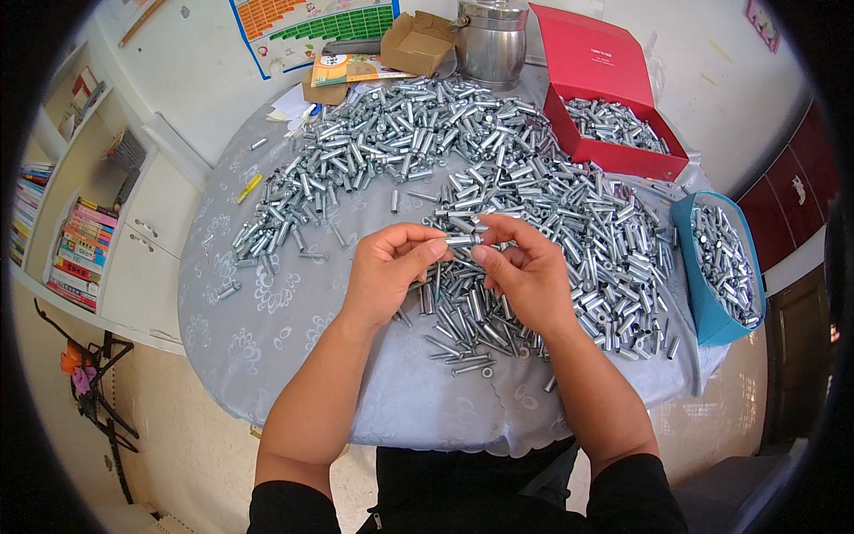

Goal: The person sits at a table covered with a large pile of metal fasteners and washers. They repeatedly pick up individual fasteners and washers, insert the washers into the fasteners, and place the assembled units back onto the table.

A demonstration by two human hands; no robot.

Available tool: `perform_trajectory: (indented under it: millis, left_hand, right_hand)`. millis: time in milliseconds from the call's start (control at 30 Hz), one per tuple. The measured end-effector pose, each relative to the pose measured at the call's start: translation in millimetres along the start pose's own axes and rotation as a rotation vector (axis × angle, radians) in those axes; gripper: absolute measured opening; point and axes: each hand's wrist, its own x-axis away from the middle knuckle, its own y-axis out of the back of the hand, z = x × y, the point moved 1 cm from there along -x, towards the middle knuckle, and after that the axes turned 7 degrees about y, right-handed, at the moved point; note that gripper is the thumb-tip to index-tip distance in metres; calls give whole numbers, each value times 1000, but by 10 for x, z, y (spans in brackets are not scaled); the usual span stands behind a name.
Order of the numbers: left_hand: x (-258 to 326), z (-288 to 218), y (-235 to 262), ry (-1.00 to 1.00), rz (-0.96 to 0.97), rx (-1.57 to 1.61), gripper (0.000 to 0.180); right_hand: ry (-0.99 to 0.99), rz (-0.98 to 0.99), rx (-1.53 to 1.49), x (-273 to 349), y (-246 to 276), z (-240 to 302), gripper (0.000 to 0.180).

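Note:
A small silver metal sleeve (pixel 463 239) is pinched between the fingertips of both hands above the middle of the round table (pixel 294 320). My left hand (pixel 389 264) grips its left end and my right hand (pixel 523 267) its right end. Under and around the hands lies a large heap of metal sleeves and bolts (pixel 498 178), curving from the far left of the table round to the right. A smaller pile of thin bolts (pixel 463 329) lies just below my hands.
A red box (pixel 614 156) with its lid up holds metal parts at the back right. A blue tub (pixel 703 294) of parts sits at the right edge. A steel pot (pixel 491 40) and cardboard box (pixel 418 40) stand behind. A bookshelf (pixel 80 240) is on the left.

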Motion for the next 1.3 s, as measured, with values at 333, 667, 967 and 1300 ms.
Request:
perform_trajectory:
  millis: [333,667,967,1300]
  left_hand:
    - [13,0,-6,1,12,-24,15]
    - [-4,24,-18,-13,16,3,15]
    - [-14,36,-19,-32,26,8,15]
    - [5,19,-31,-5,20,-22,16]
  right_hand:
    - [-98,68,92,-17,41,-21,17]
    - [-28,62,84,-18,66,-99,18]
    - [20,23,79,-12,38,-79,19]
    - [-16,48,82,-9,37,-59,20]
